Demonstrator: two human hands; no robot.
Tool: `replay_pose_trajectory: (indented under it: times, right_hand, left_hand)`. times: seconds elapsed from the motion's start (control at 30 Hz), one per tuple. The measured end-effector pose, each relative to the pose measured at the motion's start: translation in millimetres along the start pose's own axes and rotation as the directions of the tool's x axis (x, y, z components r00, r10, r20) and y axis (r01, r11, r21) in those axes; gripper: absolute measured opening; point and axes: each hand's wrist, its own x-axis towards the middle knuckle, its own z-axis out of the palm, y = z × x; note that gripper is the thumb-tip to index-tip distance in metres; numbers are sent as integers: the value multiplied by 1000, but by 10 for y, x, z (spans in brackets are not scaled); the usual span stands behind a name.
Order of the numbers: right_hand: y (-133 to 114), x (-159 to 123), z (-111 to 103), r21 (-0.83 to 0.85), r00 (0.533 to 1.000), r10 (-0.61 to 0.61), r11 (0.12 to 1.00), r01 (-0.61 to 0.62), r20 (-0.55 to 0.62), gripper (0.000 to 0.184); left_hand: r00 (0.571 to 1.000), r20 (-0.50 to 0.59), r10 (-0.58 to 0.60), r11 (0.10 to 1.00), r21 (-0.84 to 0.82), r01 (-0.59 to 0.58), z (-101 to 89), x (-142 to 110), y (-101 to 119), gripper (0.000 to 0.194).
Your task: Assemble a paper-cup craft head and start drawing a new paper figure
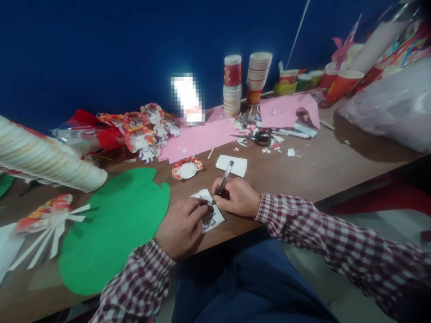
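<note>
My right hand (241, 197) is closed round a pen (226, 174) with a clear barrel and dark ends. Its tip is at a small white piece of paper (215, 220) bearing dark drawn lines. Laid over the left part of that paper is my left hand (183, 224), fingers stretched out and pressing it on the table. Just beyond my hands lie a blank white piece of paper (237, 165) and a white disc with a red patterned ruffled edge (186, 169). A green lily-pad-shaped sheet (117, 233) is beside my left hand.
Stacked paper cups (232, 85) stand along the blue wall. Black scissors (261, 137) lie among paper scraps and pink sheets (198, 139). Paper figures (155, 121) and a leaning cup stack (50, 154) are at left. A plastic bag (393, 103) sits at right. The table edge runs before me.
</note>
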Motion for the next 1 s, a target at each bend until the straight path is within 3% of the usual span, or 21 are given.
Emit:
replay_pose_trajectory:
  times: [1.0]
  right_hand:
    - [-14, -2, -28, 28, 999, 4, 1000, -5, 37, 9]
  left_hand:
    - [1000, -2, 9, 1000, 5, -9, 14, 7, -16, 32]
